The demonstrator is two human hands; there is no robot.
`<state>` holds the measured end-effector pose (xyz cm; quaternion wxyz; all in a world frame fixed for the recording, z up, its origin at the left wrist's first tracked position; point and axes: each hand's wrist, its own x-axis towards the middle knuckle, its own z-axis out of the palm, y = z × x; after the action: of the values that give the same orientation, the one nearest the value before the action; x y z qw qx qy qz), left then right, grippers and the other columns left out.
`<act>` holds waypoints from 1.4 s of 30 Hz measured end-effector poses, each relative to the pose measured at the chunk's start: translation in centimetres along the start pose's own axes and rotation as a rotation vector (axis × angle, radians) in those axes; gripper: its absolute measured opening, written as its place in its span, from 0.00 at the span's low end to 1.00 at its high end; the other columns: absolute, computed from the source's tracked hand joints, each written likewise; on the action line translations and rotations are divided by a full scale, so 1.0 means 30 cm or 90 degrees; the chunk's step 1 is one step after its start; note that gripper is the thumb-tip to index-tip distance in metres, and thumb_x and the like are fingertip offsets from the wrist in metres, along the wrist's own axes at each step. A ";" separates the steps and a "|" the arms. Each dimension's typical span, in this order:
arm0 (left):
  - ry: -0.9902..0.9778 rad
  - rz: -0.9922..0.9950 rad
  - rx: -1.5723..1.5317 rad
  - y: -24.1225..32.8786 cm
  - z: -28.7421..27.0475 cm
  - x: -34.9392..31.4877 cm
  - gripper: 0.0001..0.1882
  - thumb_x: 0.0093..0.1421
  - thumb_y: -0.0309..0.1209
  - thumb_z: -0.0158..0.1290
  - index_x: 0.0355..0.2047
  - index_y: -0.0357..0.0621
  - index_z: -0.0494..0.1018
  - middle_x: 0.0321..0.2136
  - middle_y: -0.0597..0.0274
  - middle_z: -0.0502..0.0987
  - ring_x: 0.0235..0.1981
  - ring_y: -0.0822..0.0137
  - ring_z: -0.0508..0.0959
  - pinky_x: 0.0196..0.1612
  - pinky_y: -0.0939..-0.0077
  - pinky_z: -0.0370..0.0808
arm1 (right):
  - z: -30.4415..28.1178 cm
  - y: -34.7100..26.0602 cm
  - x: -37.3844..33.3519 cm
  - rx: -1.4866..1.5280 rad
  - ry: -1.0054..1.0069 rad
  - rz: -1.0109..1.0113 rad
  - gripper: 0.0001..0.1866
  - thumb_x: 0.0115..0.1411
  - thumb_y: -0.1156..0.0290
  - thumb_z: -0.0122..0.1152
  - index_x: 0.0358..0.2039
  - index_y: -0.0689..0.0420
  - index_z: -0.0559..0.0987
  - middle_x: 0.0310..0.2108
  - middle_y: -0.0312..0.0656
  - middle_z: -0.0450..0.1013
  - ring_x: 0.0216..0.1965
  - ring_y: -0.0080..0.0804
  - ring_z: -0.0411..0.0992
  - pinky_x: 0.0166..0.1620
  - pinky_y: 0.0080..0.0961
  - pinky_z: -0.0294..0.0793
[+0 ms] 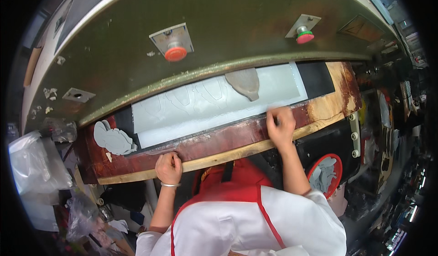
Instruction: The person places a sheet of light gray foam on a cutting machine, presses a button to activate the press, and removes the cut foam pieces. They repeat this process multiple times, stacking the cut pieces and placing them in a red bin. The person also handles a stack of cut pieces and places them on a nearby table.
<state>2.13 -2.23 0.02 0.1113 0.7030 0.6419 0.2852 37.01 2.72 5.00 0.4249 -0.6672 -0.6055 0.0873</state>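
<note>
My left hand (169, 168) is curled into a fist at the near edge of the dark red work board (205, 144), a light band around its wrist. Farther right, my right hand (281, 124) is closed too, held over the board just short of the sheet; no object shows in either fist. Across the board lies a long pale grey sheet (182, 119) with several curved outlines marked or cut in it. A flat brown-grey template-like piece (244, 83), rounded and tapering toward me, rests on the sheet. Left of it sits a stack of grey cut pieces (114, 139).
Overhead, a green machine beam (228, 19) spans the board, carrying a red push button (175, 53) and a pinkish-red one (305, 36). A red-rimmed bucket (338, 167) of grey scraps stands at lower right. Clear plastic bags (39, 165) hang at left.
</note>
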 end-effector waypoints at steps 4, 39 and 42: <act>-0.065 0.036 -0.009 0.023 -0.048 -0.164 0.02 0.52 0.25 0.52 0.23 0.42 0.72 0.20 0.55 0.71 0.22 0.54 0.71 0.26 0.63 0.68 | 0.139 -0.034 0.025 -0.148 -0.005 -0.027 0.40 0.37 0.68 0.75 0.52 0.63 0.69 0.49 0.53 0.68 0.55 0.53 0.61 0.56 0.43 0.64; 0.008 0.020 0.028 -0.067 0.050 0.284 0.04 0.54 0.26 0.50 0.24 0.42 0.74 0.20 0.53 0.73 0.22 0.51 0.73 0.27 0.61 0.70 | 0.075 0.046 0.591 -0.160 0.315 -0.093 0.51 0.60 0.46 0.52 0.65 0.71 0.39 0.64 0.73 0.32 0.65 0.69 0.37 0.65 0.54 0.40; 0.015 0.081 0.015 -0.094 0.062 0.308 0.05 0.54 0.26 0.49 0.25 0.41 0.74 0.23 0.50 0.74 0.25 0.49 0.74 0.29 0.59 0.70 | 0.044 0.032 0.582 -0.170 0.288 -0.091 0.51 0.60 0.42 0.49 0.65 0.71 0.40 0.64 0.72 0.34 0.66 0.69 0.37 0.65 0.54 0.40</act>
<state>0.89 7.50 -0.59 0.0774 0.7403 0.6004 0.2925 41.29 18.82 10.49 0.4627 -0.6757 -0.5465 -0.1752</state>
